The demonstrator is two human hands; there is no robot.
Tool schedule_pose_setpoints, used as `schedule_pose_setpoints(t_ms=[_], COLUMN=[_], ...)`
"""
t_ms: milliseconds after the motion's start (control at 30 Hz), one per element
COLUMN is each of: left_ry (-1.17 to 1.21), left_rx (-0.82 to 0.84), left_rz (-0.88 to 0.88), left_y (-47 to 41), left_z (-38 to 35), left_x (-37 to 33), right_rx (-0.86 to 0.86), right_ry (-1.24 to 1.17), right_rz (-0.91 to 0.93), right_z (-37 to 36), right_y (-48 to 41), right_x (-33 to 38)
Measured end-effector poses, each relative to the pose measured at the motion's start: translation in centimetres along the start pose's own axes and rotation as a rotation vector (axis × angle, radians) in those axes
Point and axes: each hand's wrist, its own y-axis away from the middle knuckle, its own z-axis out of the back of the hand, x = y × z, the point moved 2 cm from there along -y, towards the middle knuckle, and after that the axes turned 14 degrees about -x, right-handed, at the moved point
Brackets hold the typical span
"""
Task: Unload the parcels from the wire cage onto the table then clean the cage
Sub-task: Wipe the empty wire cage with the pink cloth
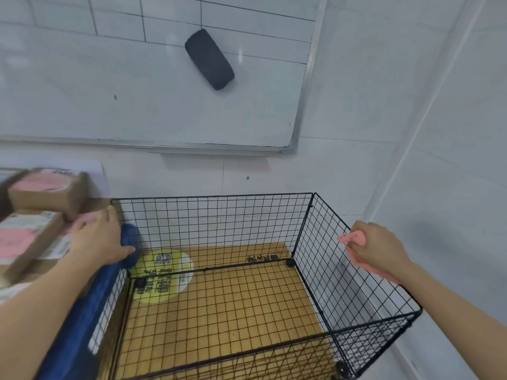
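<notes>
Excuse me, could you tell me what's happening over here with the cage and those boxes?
A person is cleaning the wire cage. The right hand grips a pink cloth at the top rim of the cage's right wall, while the left hand rests on the blue-covered edge of the table, beside the cage's left wall. No parcels show inside the cage. Several parcels sit stacked on the table, so unloading looks done.

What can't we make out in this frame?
- Parcels: head view, blurred and cut off by the left edge. Labels are unreadable and the count is unclear.
- Cloth: mostly hidden inside the right hand, so its full shape can't be seen.
- Cage: near side cut off by the bottom edge.
- Left hand: fingertips blurred, so contact with the parcels is unclear.
</notes>
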Motion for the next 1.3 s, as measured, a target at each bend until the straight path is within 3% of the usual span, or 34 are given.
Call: schedule_pose_setpoints(t_ms=[1300], left_ry=[0.022], left_rx=[0.025], left_rz=[0.024], left_y=[-0.1], left_z=[-0.1], left_x=[0.0], right_rx=[-0.006], right_ry=[-0.001], right_rz=[0.059], right_z=[-0.6], right_y=[-3.5], right_x=[3.4])
